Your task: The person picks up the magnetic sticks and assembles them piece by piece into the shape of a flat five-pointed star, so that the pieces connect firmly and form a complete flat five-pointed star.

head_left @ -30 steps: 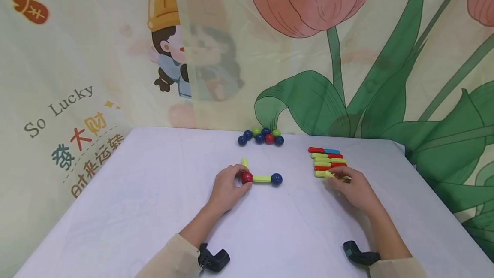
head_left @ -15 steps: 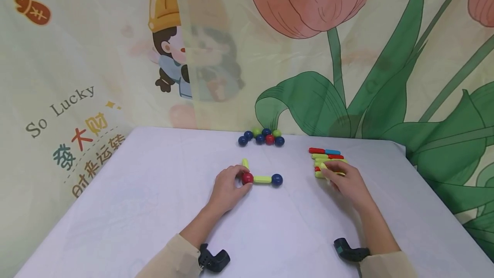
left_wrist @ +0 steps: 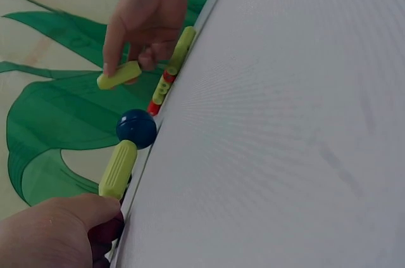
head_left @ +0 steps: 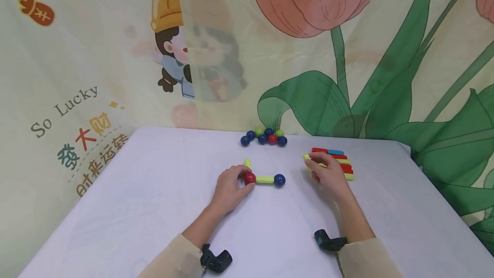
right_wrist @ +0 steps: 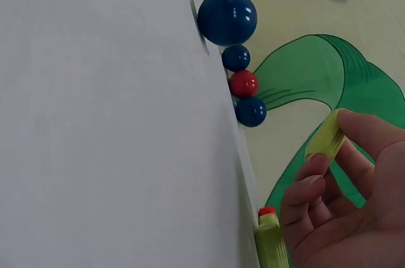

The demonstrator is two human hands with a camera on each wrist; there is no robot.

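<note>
My left hand pinches a red ball between thumb and fingers on the white table. From that ball one yellow-green rod runs right to a blue ball, and a second yellow-green rod points toward the back. My right hand holds a loose yellow-green rod between thumb and fingers, raised above the table. Beneath and behind this hand lie the sorted rods, red, yellow-green and blue, partly covered by it.
Along the back edge sits a cluster of blue, green and red balls. A printed cloth with tulips hangs behind the white table. Black wrist cameras are strapped at both sleeves.
The right hand has lifted a yellow-green rod off the rod pile and carried it left, uncovering the pile's right ends. My left hand keeps its grip on the red ball.
</note>
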